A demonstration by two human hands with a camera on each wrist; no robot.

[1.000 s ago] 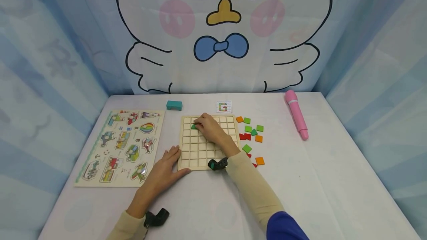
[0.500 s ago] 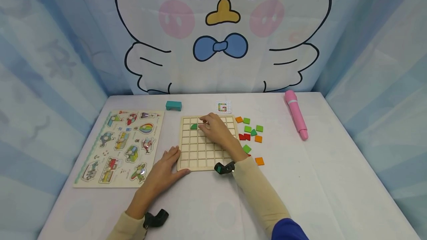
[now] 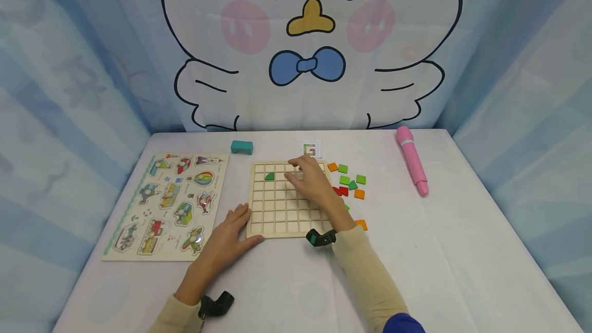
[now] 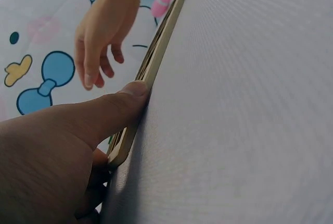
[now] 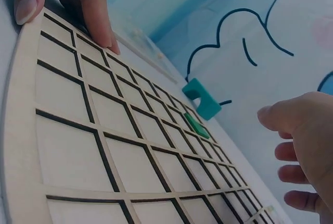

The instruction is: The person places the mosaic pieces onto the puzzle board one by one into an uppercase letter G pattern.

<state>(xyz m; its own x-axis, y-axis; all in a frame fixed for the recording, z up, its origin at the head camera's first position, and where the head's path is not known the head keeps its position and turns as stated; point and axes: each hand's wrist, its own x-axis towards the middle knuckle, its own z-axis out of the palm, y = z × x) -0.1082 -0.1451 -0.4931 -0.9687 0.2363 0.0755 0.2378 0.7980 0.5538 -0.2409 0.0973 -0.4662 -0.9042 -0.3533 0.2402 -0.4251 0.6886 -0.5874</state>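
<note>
A pale wooden grid board lies on the table in the head view. One green piece with a curved side sits in a cell near its upper left. My left hand rests at the board's near left corner, fingers along the left side and thumb against the front edge. Over the upper right of the grid hovers my right hand, fingers parted and holding nothing. Loose green tiles, red tiles and orange tiles lie right of the board, some hidden behind my right wrist.
Beyond the board lies a small pattern card, partly covered by my right hand. A teal block stands at the back. To the left is a picture puzzle board; to the right, a pink stick-like object with a rounded end.
My right hand has let go of the green piece, leaving it in its cell, and has moved right across the grid with its fingers spreading. My left hand stays put.
</note>
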